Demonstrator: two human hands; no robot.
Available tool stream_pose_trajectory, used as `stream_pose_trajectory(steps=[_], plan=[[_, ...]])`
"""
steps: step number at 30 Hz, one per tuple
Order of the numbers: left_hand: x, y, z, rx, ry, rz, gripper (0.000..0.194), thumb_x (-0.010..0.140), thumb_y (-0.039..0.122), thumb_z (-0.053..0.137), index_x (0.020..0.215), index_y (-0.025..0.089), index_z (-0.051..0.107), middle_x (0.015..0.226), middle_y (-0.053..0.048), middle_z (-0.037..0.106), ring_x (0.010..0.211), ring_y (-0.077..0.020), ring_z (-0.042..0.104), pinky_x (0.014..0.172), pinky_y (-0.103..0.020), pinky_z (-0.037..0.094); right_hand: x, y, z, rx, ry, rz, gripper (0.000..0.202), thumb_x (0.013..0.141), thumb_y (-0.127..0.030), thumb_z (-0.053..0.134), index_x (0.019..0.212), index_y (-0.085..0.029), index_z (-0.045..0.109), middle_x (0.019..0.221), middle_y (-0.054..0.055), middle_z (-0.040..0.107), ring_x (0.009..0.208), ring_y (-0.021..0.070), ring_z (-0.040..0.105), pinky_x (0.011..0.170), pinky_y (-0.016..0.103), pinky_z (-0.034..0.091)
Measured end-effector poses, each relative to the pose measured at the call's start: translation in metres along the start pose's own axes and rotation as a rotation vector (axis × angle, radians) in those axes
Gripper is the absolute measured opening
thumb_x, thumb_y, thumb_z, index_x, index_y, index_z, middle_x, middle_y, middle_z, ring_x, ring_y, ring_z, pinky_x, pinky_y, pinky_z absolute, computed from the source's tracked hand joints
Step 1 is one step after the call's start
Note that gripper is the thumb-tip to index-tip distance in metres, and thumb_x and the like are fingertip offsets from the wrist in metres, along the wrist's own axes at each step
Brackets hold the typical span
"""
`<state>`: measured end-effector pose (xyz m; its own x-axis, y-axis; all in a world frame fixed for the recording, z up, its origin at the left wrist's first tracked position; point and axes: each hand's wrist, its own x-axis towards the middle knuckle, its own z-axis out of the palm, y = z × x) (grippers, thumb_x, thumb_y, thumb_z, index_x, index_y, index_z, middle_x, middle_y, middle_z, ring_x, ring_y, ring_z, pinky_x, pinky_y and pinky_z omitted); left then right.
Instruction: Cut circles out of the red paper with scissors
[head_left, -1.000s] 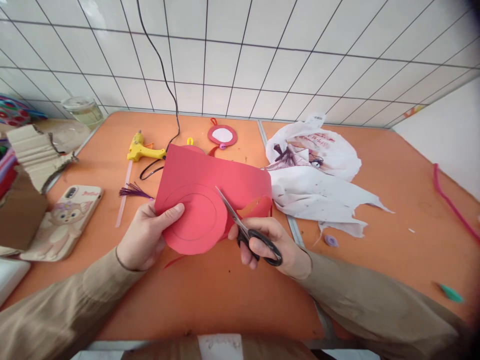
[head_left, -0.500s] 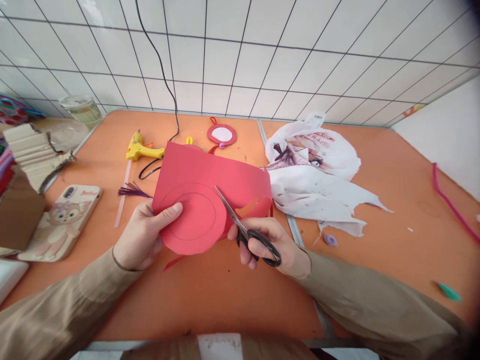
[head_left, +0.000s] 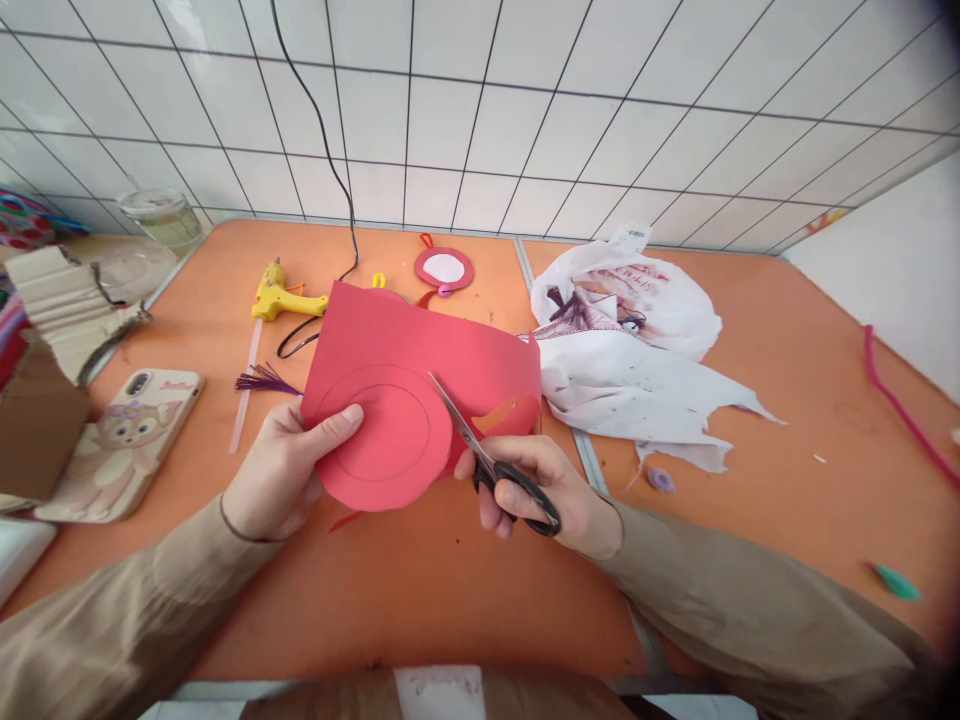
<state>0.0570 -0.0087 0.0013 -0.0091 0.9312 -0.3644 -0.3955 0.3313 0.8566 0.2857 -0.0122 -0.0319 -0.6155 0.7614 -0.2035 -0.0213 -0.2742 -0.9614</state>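
Observation:
A red sheet (head_left: pixel 390 335) with two circles drawn one inside the other is held above the orange table, its lower edge cut round along the outer circle. My left hand (head_left: pixel 289 460) pinches it at the lower left, thumb on top. Black-handled scissors (head_left: pixel 517 490) are in my right hand (head_left: pixel 544 490), fingers through the loops. Their blades lie against the sheet at the right side of the circle, pointing up and left. A narrow curled strip of the sheet hangs near the blades.
Behind the sheet are a yellow glue gun (head_left: pixel 281 296) with a cord and a round red ornament (head_left: pixel 444 268). A white plastic bag (head_left: pixel 675 300) and white cloth (head_left: pixel 637 390) lie right. Phone (head_left: pixel 127 440), cardboard (head_left: pixel 45 420) and lidded cup (head_left: pixel 165 220) stand left.
The sheet and my left hand have shifted very slightly left. Less of the red strip below the sheet shows. The scissors have hardly moved.

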Motion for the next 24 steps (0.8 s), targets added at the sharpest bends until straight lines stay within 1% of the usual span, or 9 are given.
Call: stream_pose_trajectory(steps=[5, 12, 20, 24], plan=[[0.0004, 0.0001, 0.0005, 0.010, 0.006, 0.002, 0.009, 0.065, 0.018, 0.071, 0.073, 0.014, 0.071, 0.073, -0.007, 0.074, 0.065, -0.0220, 0.068, 0.060, -0.028, 0.055, 0.0002, 0.0003, -0.0003, -0.010, 0.001, 0.005, 0.051, 0.069, -0.055, 0.061, 0.092, -0.010, 0.058, 0.057, 0.002, 0.059, 0.044, 0.0084, 0.055, 0.042, 0.019, 0.048], [0.0007, -0.0001, -0.0018, 0.000, -0.022, 0.005, 0.009, 0.068, 0.017, 0.069, 0.075, 0.014, 0.072, 0.074, -0.007, 0.074, 0.065, -0.0194, 0.068, 0.058, -0.023, 0.054, 0.0001, 0.0009, 0.0003, -0.006, 0.002, -0.002, 0.049, 0.070, -0.054, 0.062, 0.092, -0.010, 0.057, 0.057, 0.002, 0.060, 0.043, 0.0083, 0.055, 0.042, 0.018, 0.048], [-0.0015, 0.0025, 0.0013, -0.012, -0.011, -0.014, 0.008, 0.067, 0.018, 0.069, 0.073, 0.013, 0.071, 0.073, -0.008, 0.074, 0.064, -0.0198, 0.068, 0.056, -0.022, 0.053, 0.0001, 0.0018, 0.0008, -0.015, 0.002, -0.017, 0.048, 0.071, -0.053, 0.061, 0.091, -0.010, 0.057, 0.057, 0.002, 0.060, 0.043, 0.0080, 0.055, 0.042, 0.017, 0.048], [-0.0010, 0.0017, -0.0015, -0.009, -0.038, -0.018, 0.008, 0.069, 0.018, 0.068, 0.074, 0.013, 0.071, 0.074, -0.008, 0.074, 0.065, -0.0190, 0.068, 0.058, -0.021, 0.053, 0.0002, 0.0013, 0.0004, -0.020, -0.002, -0.013, 0.048, 0.071, -0.053, 0.061, 0.091, -0.010, 0.057, 0.057, 0.002, 0.059, 0.043, 0.0074, 0.055, 0.043, 0.016, 0.048]])
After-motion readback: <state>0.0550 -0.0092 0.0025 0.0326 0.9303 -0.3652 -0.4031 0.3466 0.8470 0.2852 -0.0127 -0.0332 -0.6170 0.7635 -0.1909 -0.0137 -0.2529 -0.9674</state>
